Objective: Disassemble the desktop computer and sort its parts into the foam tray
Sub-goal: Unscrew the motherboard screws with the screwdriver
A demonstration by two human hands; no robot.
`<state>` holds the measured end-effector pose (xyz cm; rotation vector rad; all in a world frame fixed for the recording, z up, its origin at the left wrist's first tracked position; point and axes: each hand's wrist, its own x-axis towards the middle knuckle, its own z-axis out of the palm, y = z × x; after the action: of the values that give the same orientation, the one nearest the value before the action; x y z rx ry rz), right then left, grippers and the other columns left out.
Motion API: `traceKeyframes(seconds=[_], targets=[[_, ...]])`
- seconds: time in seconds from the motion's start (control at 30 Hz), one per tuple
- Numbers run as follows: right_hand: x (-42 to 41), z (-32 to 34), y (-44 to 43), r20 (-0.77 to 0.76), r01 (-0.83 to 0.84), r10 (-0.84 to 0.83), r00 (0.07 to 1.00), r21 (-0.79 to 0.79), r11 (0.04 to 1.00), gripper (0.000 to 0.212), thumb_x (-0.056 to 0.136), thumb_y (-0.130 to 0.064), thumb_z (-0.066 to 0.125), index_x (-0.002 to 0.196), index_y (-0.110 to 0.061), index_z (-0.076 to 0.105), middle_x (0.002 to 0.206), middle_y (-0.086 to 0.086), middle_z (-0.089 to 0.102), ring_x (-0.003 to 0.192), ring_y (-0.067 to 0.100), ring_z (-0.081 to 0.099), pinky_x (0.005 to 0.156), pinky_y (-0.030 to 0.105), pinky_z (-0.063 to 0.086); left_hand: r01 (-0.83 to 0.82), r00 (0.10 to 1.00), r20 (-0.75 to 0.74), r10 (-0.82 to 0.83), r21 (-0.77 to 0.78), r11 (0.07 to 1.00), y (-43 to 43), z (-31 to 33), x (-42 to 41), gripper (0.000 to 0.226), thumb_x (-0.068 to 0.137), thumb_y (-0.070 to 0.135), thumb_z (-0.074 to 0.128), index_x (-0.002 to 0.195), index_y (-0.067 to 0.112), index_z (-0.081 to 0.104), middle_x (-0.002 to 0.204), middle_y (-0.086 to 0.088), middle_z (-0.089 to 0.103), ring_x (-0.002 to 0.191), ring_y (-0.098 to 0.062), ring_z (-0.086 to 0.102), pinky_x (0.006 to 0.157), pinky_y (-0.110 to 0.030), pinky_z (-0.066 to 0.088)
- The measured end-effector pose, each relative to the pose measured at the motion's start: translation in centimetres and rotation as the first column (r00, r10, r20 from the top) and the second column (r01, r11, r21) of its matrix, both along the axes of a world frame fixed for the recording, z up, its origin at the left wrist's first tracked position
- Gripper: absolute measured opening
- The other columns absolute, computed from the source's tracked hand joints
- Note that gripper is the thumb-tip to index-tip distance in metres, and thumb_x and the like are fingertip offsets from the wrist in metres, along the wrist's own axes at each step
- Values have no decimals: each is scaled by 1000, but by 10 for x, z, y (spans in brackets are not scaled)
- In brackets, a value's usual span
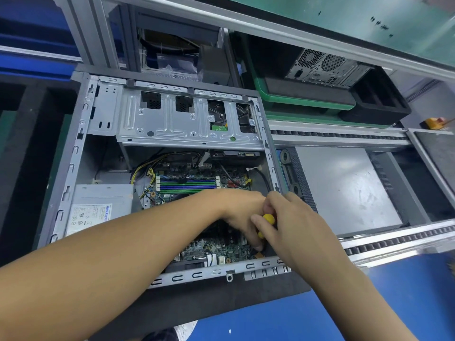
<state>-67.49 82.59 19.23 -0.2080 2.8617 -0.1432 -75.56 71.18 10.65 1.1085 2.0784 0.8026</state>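
Note:
The open desktop case (73, 153) lies on its side in front of me, with the green motherboard (211, 244) showing inside. Both my hands meet over the board's near right corner. My right hand (290, 222) grips a screwdriver with a yellow handle (268, 219), held upright over the board. My left hand (243, 212) reaches in beside it, and its fingers curl around the lower part of the screwdriver; the tip is hidden. A silver drive cage (182, 124) spans the case's far side. The power supply (98, 205) sits at the left.
Black foam tray (32, 143) compartments lie left of the case. A grey side panel (344, 190) rests on the conveyor at the right. Farther back, another computer tower (325, 67) stands behind a green bin (302, 102) and a black foam block (379, 104). The blue table edge (369, 303) is near me.

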Motion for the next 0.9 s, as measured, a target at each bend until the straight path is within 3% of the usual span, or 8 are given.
traceKeyframes(seconds=[0.07,0.17,0.27,0.4,0.53,0.63,0.8,0.9], targets=[[-2,-3,1,-7,38,-37,999,45,998,29,94,-54,51,94,-25,45,85,-4,52,80,22,52,65,35,44,23,999,-23,-23,-13,1000,1,1,0,36,72,39,84,93,14,71,82,-2,69,76,-20,65,68,-35,55],[-3,-6,2,15,15,-16,1000,38,999,20,96,-45,51,93,-27,42,87,-4,54,77,21,50,64,34,43,20,1000,-14,-21,-34,999,-1,0,-1,38,69,41,86,93,15,72,84,0,71,80,-19,66,73,-36,55],[-4,-2,4,51,-43,44,998,-13,999,11,94,-35,53,95,-32,43,97,-9,52,82,17,49,69,33,46,-5,1000,-15,4,-29,1000,-1,-4,-2,31,69,33,88,88,14,70,78,5,69,74,-17,63,66,-26,51],[-2,0,4,104,-71,69,992,9,997,13,93,-32,51,98,-37,40,95,-9,41,79,17,49,68,37,51,-33,999,-13,32,-46,998,0,-7,-1,23,69,31,87,76,22,66,68,10,61,65,-14,57,57,-24,46],[0,-3,3,34,-46,44,998,73,996,20,93,-51,46,97,-33,38,95,-10,49,82,17,52,63,35,47,14,998,-54,-15,-18,1000,0,-3,-1,34,70,34,86,89,15,67,77,1,66,71,-19,60,62,-30,51],[-1,-7,2,8,-34,33,999,158,987,35,93,-65,39,97,-30,36,78,-7,47,76,22,55,58,34,39,33,999,-38,-33,-13,999,-3,-1,-1,37,71,40,86,92,16,67,75,3,65,68,-15,60,59,-27,50],[-1,-10,1,6,-72,72,997,137,988,20,95,-45,45,92,-29,34,75,-7,44,66,22,45,55,35,36,38,998,43,-36,-45,998,-2,-3,-2,42,70,36,88,101,14,71,94,1,72,89,-20,64,80,-33,53],[-2,-7,1,58,-113,107,993,115,987,18,90,-39,48,89,-34,31,83,-9,45,73,18,46,57,34,37,31,999,42,-27,-96,995,-1,-10,-3,32,74,30,85,98,13,73,90,2,70,83,-19,62,68,-26,48]])
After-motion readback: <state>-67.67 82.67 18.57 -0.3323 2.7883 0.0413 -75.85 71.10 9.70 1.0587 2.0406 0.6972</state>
